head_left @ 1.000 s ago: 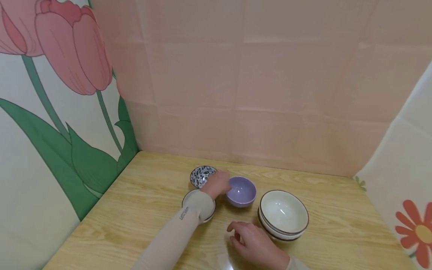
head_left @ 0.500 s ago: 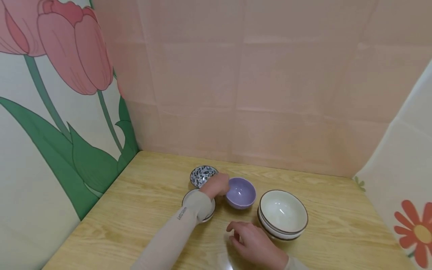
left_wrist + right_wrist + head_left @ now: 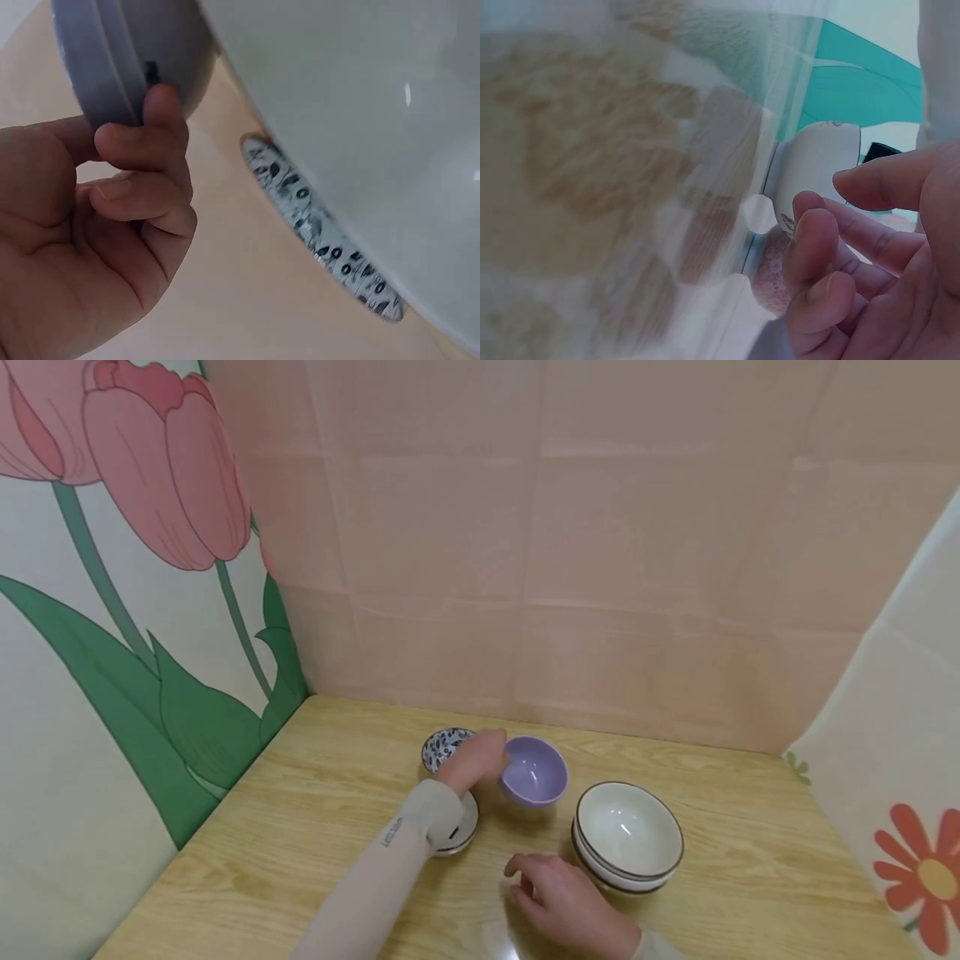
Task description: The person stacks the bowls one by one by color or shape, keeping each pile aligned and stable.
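Note:
My left hand (image 3: 474,758) pinches the left rim of a small purple bowl (image 3: 536,772); a shadow on the tabletop below suggests the bowl is raised. In the left wrist view, thumb and fingers grip this bowl (image 3: 127,52), which looks greyish there. Under my left forearm stands a white bowl (image 3: 467,827) with a dark rim, partly hidden by the sleeve. Behind my left hand is a floral-patterned bowl (image 3: 441,747), also partly covered. My right hand (image 3: 562,902) hangs loosely curled over the near tabletop, holding nothing, left of a stack of cream bowls (image 3: 630,831) with brown rims.
The wood-grain table (image 3: 300,827) ends at a pink cloth backdrop (image 3: 525,568). A tulip-printed cloth (image 3: 172,477) borders the left side, and a cloth with a red flower (image 3: 937,877) hangs on the right.
The purple bowl, held in my left hand, has shifted upward in the head view, seemingly lifted. More of the white bowl under the forearm shows now. My right hand has stayed put.

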A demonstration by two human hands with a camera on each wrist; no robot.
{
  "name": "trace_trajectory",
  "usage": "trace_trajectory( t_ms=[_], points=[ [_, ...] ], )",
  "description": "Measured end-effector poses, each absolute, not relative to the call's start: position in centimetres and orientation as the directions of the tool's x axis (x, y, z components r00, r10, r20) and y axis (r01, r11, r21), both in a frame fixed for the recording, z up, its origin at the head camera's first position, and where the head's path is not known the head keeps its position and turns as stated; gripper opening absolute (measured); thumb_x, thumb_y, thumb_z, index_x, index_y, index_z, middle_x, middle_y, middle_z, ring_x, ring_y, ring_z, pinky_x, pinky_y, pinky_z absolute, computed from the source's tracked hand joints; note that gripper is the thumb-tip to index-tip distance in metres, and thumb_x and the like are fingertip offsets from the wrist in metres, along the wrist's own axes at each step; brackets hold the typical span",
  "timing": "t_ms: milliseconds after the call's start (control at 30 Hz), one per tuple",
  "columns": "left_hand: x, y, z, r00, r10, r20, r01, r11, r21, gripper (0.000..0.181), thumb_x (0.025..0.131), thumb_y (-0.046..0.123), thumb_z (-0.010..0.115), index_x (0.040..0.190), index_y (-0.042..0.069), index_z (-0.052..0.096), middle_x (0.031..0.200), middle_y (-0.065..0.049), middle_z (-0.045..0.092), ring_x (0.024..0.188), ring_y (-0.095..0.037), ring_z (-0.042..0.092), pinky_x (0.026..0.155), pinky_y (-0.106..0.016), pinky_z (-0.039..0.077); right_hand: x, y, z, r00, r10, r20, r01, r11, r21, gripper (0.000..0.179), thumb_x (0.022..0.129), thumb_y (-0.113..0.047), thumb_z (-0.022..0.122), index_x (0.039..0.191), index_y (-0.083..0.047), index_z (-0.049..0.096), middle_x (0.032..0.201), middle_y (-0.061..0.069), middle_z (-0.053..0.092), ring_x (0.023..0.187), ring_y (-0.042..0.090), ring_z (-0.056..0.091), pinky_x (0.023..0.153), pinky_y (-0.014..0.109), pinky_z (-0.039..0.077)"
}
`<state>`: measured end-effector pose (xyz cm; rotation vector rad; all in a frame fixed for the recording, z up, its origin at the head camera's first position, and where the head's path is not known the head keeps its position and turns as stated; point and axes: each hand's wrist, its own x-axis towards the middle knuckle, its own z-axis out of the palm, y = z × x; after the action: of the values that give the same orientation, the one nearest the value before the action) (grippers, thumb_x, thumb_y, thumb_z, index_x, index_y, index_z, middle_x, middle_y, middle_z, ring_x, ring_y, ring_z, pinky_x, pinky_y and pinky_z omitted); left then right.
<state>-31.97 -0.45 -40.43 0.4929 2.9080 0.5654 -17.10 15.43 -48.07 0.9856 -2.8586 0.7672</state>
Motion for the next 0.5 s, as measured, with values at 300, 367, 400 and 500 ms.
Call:
trace_trajectory(
  t_ms=[300, 367, 400, 500],
  points=[
    [-30.6, -3.1, -37.6, -0.931, 0.361, 0.054, 0.342, 0.812, 0.473, 0.025, 0.101, 0.015, 0.047, 0.117, 0.002, 0.061, 0.099, -0.007, 0.065, 0.087, -0.02, 0.061, 0.077, -0.036, 0.054, -17.0, 15.4, -48.6, -0.798, -0.573, 0.186, -0.591, 0.686, -0.424, 0.011, 0.092, -0.018, 0.066, 0.103, -0.019, 0.067, 0.075, -0.021, 0.053, 0.067, -0.003, 0.048, 0.057, 0.021, 0.044],
    [-30.3, -3.7, -37.3, -0.928, 0.363, 0.087, 0.36, 0.808, 0.466, 0.024, 0.1, 0.013, 0.046, 0.115, 0.002, 0.061, 0.1, -0.008, 0.065, 0.092, -0.021, 0.061, 0.084, -0.038, 0.053, -17.0, 15.4, -48.7, -0.801, -0.568, 0.189, -0.589, 0.691, -0.419, 0.01, 0.093, -0.019, 0.066, 0.103, -0.019, 0.067, 0.076, -0.022, 0.053, 0.068, -0.003, 0.049, 0.058, 0.021, 0.044],
    [-30.1, -3.9, -37.2, -0.926, 0.364, 0.1, 0.366, 0.802, 0.471, 0.024, 0.1, 0.012, 0.046, 0.115, 0.001, 0.061, 0.102, -0.009, 0.065, 0.095, -0.022, 0.062, 0.086, -0.04, 0.053, -16.9, 15.4, -48.7, -0.802, -0.566, 0.191, -0.588, 0.693, -0.417, 0.01, 0.093, -0.019, 0.066, 0.103, -0.02, 0.067, 0.076, -0.022, 0.054, 0.068, -0.003, 0.049, 0.058, 0.021, 0.044],
    [-29.7, -4.7, -37.2, -0.92, 0.366, 0.14, 0.386, 0.788, 0.48, 0.028, 0.1, 0.01, 0.044, 0.119, -0.003, 0.06, 0.108, -0.015, 0.066, 0.102, -0.027, 0.063, 0.093, -0.044, 0.053, -16.9, 15.6, -48.6, -0.806, -0.561, 0.189, -0.583, 0.697, -0.418, 0.009, 0.094, -0.02, 0.065, 0.102, -0.02, 0.067, 0.077, -0.021, 0.054, 0.068, -0.003, 0.049, 0.058, 0.021, 0.044]
  ],
)
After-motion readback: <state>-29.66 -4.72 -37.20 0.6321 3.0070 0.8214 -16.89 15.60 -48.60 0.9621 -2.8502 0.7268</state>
